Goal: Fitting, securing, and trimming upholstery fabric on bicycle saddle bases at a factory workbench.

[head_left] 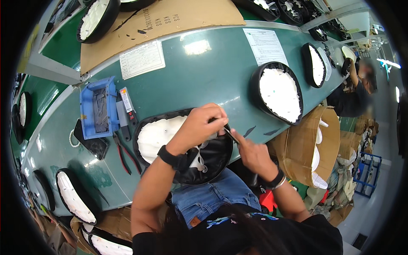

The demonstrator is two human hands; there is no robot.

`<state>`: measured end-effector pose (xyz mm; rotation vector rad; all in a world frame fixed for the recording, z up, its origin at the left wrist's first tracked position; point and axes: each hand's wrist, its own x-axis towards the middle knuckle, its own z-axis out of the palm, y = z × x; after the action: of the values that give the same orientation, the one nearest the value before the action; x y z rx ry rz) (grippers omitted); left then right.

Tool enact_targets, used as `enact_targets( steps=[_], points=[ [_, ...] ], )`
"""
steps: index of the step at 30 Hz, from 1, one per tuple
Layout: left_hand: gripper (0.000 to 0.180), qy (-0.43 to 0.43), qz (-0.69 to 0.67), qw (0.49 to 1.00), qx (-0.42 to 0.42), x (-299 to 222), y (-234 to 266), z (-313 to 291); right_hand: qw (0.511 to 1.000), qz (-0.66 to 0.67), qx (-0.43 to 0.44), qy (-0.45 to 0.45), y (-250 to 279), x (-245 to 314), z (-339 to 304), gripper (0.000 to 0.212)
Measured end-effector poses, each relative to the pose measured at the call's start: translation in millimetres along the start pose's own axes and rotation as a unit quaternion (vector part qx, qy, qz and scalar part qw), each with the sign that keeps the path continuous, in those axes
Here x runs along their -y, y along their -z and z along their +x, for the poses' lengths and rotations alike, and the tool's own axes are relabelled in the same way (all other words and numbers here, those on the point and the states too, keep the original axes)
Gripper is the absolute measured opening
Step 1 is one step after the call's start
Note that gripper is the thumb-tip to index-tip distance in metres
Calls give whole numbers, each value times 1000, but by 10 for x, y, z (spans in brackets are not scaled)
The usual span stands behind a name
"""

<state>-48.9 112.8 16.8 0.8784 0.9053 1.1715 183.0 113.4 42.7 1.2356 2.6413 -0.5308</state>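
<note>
A rounded part with a white panel (155, 138) and a loose black cover (214, 155) lies at the table's near edge, against my lap. My left hand (206, 123) is closed at its far right rim, its fingers pinching the black cover's edge. Just right of that, my right hand (255, 157) is closed round a slim tool with a metal tip (230, 135), which points at the rim by my left fingertips. The tool's exact kind is hard to make out. Some clear and white pieces (199, 161) show in the cover's open half.
Left of the part lie red-handled pliers (126, 153), a utility knife (128, 104), a blue bin (98, 109) and a phone (91, 140). Another white-and-black part (278, 94) stands to the right, above a cardboard box (304, 140). A co-worker (352, 91) sits at far right.
</note>
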Motion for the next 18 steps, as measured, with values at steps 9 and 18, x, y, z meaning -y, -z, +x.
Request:
enact_targets(
  steps=[9, 18],
  points=[
    [21, -165, 398, 901, 43, 321, 140, 212, 996, 62, 13, -54, -221, 188, -120, 63],
    [30, -4, 279, 947, -159, -237, 729, -84, 998, -55, -7, -32, -22, 194, -55, 58]
  ],
)
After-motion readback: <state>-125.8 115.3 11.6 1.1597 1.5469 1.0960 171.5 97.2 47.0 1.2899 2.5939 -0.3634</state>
